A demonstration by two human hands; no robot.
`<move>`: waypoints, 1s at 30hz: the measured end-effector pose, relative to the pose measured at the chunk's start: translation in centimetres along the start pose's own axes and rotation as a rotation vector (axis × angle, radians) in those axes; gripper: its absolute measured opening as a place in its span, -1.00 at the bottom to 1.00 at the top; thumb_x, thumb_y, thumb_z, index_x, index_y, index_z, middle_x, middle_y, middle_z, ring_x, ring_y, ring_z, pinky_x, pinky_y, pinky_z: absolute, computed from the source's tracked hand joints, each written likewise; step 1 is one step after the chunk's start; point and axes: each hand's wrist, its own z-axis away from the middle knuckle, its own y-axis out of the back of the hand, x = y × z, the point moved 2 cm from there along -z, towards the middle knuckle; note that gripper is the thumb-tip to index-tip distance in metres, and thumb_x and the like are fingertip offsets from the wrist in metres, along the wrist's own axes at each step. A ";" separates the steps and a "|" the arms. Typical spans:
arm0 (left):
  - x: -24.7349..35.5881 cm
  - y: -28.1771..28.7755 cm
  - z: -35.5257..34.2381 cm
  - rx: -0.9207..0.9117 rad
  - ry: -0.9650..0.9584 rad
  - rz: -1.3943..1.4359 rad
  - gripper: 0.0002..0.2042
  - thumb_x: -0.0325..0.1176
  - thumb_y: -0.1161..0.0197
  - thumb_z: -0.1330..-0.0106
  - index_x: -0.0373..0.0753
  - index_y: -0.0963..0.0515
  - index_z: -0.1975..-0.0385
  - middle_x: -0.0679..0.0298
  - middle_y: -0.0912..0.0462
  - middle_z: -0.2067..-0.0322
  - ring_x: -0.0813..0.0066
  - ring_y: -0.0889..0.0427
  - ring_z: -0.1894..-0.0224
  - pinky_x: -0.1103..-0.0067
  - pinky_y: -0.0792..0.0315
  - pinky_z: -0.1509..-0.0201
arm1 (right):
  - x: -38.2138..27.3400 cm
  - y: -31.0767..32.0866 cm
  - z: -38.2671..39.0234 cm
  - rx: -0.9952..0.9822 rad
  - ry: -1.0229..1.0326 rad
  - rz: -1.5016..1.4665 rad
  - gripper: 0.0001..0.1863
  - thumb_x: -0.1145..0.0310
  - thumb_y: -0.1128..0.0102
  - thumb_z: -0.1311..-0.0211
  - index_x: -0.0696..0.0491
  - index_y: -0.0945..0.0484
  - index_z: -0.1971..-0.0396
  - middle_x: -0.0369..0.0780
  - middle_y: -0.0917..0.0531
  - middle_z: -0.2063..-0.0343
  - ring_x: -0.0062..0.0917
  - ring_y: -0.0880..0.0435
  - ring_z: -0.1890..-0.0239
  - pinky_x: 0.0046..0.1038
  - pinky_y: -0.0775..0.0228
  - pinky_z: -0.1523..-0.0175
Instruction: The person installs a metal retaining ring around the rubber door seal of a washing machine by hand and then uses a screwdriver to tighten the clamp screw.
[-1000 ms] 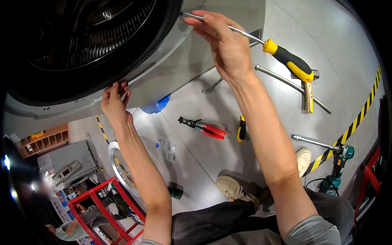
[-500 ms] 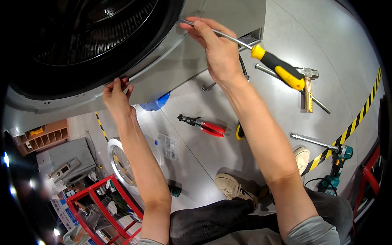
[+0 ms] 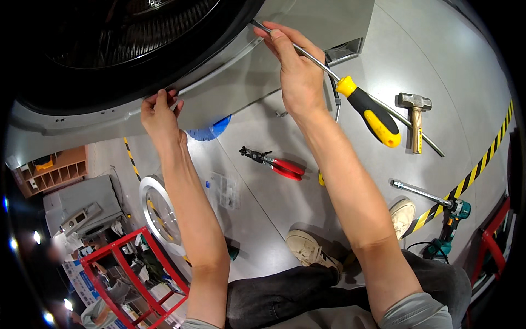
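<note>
A grey washing machine [image 3: 307, 22] lies tilted above me, its round opening with a dark rubber seal [image 3: 109, 38] at the upper left. My right hand [image 3: 296, 71] grips the metal shaft of a long screwdriver with a yellow and black handle [image 3: 370, 112]; the tip rests at the opening's rim. My left hand [image 3: 160, 115] pinches the thin ring running along the rim's lower edge.
On the grey floor lie red-handled pliers [image 3: 274, 163], a hammer [image 3: 415, 118], a long metal rod, a ratchet [image 3: 419, 192] and a teal power drill [image 3: 446, 230]. A round glass door [image 3: 159, 214], a red cart [image 3: 126, 274] and yellow-black floor tape [image 3: 476, 170] are nearby. My shoes [image 3: 309, 252] rest below.
The right hand has swung the screwdriver, so its handle now points lower and further left. The left hand has slid slightly right along the rim.
</note>
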 end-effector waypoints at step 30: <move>0.0 -0.5 0.1 -0.012 -0.020 -0.076 -0.88 -0.40 -0.15 -0.39 -0.33 -0.47 0.24 0.20 -0.66 0.36 0.56 -0.60 0.29 0.65 -0.52 0.26 | -4.7 -3.0 -2.8 -0.228 0.440 1.106 -0.70 0.29 -0.09 -0.23 0.22 -0.69 0.36 -0.16 -0.74 0.50 -0.45 -0.75 0.34 -0.51 -0.54 0.15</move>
